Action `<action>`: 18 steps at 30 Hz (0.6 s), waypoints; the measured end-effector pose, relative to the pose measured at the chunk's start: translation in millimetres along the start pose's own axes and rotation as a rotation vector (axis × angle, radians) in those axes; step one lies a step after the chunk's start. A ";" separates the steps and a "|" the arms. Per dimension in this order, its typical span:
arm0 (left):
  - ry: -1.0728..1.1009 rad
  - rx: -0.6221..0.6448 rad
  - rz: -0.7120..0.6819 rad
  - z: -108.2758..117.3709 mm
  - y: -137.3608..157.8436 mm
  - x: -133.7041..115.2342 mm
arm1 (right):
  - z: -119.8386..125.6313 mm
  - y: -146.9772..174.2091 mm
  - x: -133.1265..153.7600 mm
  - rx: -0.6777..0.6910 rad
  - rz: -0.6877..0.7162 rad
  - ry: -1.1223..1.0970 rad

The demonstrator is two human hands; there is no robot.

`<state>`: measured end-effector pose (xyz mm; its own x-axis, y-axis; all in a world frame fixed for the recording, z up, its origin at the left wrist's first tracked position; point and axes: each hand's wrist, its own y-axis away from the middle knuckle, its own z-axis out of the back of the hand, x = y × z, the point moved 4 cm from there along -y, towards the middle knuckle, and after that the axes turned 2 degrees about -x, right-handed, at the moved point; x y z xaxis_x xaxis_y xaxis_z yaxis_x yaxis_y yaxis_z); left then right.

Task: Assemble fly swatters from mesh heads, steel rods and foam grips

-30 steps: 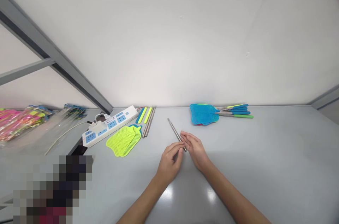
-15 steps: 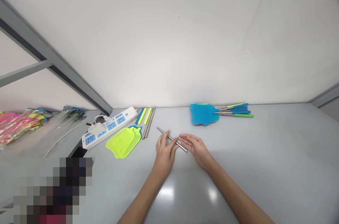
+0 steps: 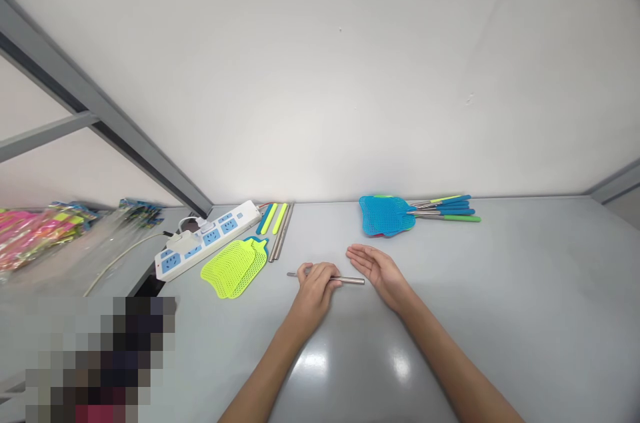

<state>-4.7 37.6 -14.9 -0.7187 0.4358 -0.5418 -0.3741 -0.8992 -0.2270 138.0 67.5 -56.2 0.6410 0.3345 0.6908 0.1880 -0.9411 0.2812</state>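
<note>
My left hand [image 3: 317,287] is closed around a metal rod [image 3: 353,280], which lies nearly level from left to right and shows at both sides of the fingers. Just right of the rod's end, my right hand [image 3: 379,271] is held with its fingers stretched out and nothing in it. To the left lie yellow-green fly swatter heads [image 3: 235,267], with a blue one partly hidden beneath. Beside them are two more metal rods [image 3: 281,236] and several handle grips [image 3: 274,219], yellow and blue.
Fly swatters [image 3: 387,215] with blue heads and metal shafts are piled against the wall. A white power strip [image 3: 207,241] with plugs and cables lies at the left. Beyond a grey metal frame [image 3: 145,149] are plastic-wrapped packs [image 3: 45,236].
The rod has turned from a slant to almost level and moved slightly right, still in my left hand. My right hand has drawn away from it a little to the right.
</note>
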 end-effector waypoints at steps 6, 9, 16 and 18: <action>0.031 -0.063 -0.022 3.6 2.5 -3.9 | -3.6 1.8 -0.7 0.027 0.013 0.083; 0.021 -0.122 -0.014 4.2 3.0 -2.5 | -9.4 5.9 -2.3 0.081 -0.015 0.167; -0.022 -0.198 0.013 5.5 4.0 3.1 | -28.2 20.7 -10.3 0.245 -0.182 0.165; -0.026 -0.200 0.015 5.6 4.1 3.6 | -30.4 22.0 -9.8 0.243 -0.187 0.171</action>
<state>-12.1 35.7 -13.3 -0.7389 0.4208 -0.5263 -0.2412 -0.8944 -0.3766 113.2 45.0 -36.5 0.4489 0.4861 0.7498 0.4753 -0.8405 0.2603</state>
